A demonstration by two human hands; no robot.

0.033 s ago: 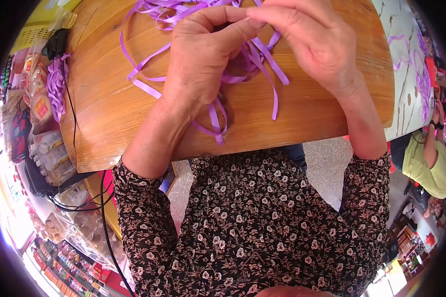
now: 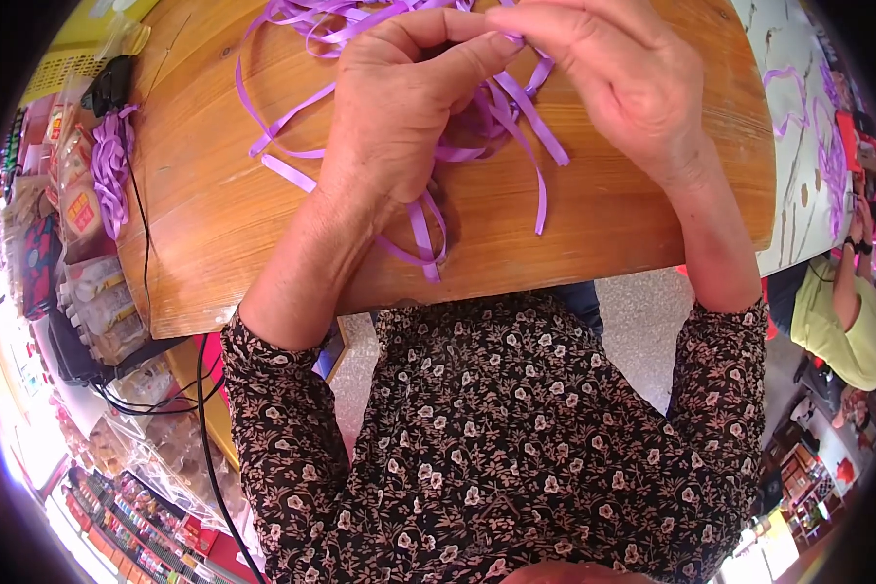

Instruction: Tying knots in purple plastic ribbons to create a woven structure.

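Above the far part of the wooden table, my left hand [image 2: 394, 102] and my right hand [image 2: 623, 83] meet with their fingertips touching. My left thumb and forefinger are pinched together, and a sliver of purple ribbon [image 2: 529, 132] shows by the thumb tip. The right thumb and forefinger close at the same spot; their grip on the ribbon is partly hidden. Loose ends of the flat ribbon spread on the tabletop below both hands. Beyond the left hand lies a tangled heap of the same ribbon [image 2: 336, 21], cut off by the upper edge.
Under the hands is the wooden table [image 2: 234, 224]. Left of it sit a bundle of purple ribbon [image 2: 113, 170], packaged goods [image 2: 102, 292] and a black cable [image 2: 204, 419]. A white marbled table [image 2: 788, 195] with more ribbon adjoins at right, where a person in yellow [image 2: 837, 331] works.
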